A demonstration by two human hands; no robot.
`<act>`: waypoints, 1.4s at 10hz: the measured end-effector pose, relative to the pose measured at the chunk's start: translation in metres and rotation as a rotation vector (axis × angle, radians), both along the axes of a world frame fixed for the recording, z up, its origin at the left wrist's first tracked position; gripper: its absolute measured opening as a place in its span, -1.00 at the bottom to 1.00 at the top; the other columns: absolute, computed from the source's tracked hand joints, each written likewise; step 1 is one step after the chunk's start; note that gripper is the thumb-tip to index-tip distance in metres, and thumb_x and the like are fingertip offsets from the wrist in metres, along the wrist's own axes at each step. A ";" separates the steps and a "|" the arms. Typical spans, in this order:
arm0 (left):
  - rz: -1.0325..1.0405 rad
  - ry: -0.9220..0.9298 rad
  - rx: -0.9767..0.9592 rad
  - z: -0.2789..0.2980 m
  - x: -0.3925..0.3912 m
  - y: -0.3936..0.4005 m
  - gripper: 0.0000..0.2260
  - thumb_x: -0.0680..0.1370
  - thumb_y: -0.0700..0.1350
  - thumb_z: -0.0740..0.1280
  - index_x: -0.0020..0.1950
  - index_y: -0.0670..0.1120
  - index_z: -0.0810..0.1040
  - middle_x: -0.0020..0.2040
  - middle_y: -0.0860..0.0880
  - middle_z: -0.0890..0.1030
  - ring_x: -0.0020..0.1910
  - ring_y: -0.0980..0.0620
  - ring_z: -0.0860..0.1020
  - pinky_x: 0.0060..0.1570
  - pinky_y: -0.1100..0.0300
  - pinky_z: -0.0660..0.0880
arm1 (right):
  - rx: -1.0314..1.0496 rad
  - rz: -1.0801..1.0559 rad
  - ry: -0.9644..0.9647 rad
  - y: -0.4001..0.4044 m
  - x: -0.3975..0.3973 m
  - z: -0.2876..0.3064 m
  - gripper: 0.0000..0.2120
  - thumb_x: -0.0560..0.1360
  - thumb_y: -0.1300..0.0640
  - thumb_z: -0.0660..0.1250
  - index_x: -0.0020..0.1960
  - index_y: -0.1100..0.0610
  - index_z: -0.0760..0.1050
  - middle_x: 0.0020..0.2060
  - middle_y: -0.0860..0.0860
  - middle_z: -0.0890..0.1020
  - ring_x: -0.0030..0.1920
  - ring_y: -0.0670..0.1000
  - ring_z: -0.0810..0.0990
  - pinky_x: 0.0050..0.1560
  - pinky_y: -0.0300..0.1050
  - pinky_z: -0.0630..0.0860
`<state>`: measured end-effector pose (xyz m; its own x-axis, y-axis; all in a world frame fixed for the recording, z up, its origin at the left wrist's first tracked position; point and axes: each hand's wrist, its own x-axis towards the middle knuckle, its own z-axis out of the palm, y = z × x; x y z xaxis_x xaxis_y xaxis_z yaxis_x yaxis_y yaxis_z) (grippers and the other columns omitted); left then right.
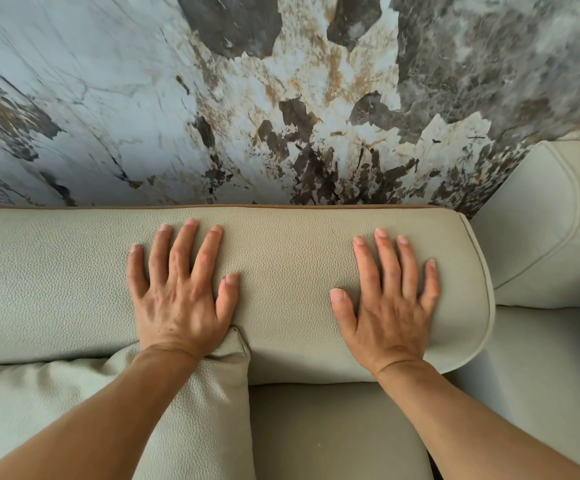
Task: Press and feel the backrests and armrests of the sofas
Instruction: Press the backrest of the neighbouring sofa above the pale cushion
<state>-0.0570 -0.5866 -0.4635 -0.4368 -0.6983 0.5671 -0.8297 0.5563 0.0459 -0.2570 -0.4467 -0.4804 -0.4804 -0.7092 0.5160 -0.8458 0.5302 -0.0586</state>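
A pale grey-green leather sofa fills the lower half of the view. Its rounded backrest (281, 258) runs across the middle, ending at a piped seam on the right. My left hand (181, 289) lies flat on the backrest, palm down, fingers spread. My right hand (390, 303) lies flat on it too, nearer the right end, fingers apart. Neither hand holds anything. Further right, the padded armrest (541, 230) stands beside the backrest, untouched.
A loose leather cushion (195, 410) leans against the backrest under my left forearm. The seat (333, 431) lies below between my arms. A marble-patterned wall (247, 98) in grey, white and brown rises directly behind the sofa.
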 end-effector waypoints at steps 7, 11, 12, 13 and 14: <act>0.046 0.032 -0.001 -0.007 -0.032 -0.045 -0.45 0.56 0.23 -0.04 0.47 0.02 0.31 0.43 -0.12 0.38 0.44 -0.21 0.27 0.43 -0.22 0.06 | -0.024 0.046 0.032 -0.055 -0.039 -0.003 -0.36 0.56 -0.29 -0.12 0.53 0.00 0.15 0.51 0.06 0.26 0.52 0.14 0.14 0.45 0.29 0.00; 0.066 0.052 -0.012 -0.010 -0.049 -0.071 -0.47 0.55 0.21 0.00 0.47 0.03 0.30 0.43 -0.12 0.38 0.45 -0.20 0.26 0.43 -0.23 0.05 | -0.040 0.069 0.026 -0.087 -0.059 -0.001 -0.36 0.55 -0.29 -0.13 0.52 0.01 0.18 0.50 0.06 0.30 0.50 0.15 0.18 0.44 0.29 0.02; 0.073 0.061 -0.012 -0.011 -0.054 -0.078 -0.47 0.55 0.21 0.00 0.46 0.03 0.30 0.43 -0.11 0.38 0.45 -0.19 0.25 0.43 -0.22 0.04 | -0.048 0.076 0.027 -0.096 -0.064 -0.001 -0.36 0.55 -0.29 -0.13 0.52 0.01 0.18 0.49 0.06 0.30 0.50 0.15 0.18 0.45 0.29 0.02; 0.076 0.066 -0.010 -0.012 -0.055 -0.084 -0.47 0.55 0.21 0.00 0.46 0.03 0.30 0.43 -0.11 0.38 0.45 -0.19 0.25 0.43 -0.22 0.03 | -0.056 0.077 0.034 -0.102 -0.067 -0.002 -0.36 0.56 -0.29 -0.13 0.52 0.00 0.18 0.49 0.06 0.30 0.50 0.15 0.18 0.45 0.29 0.02; 0.084 0.057 -0.013 -0.013 -0.061 -0.091 -0.47 0.54 0.21 0.01 0.46 0.03 0.30 0.43 -0.11 0.38 0.45 -0.19 0.25 0.42 -0.23 0.04 | -0.050 0.083 0.039 -0.111 -0.073 -0.003 -0.37 0.56 -0.29 -0.14 0.52 0.00 0.17 0.50 0.05 0.29 0.50 0.14 0.17 0.45 0.28 0.00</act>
<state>-0.1177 -0.6778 -0.4763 -0.3435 -0.7235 0.5989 -0.8699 0.4853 0.0874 -0.3305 -0.5574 -0.4836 -0.3995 -0.7187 0.5691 -0.8889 0.4554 -0.0490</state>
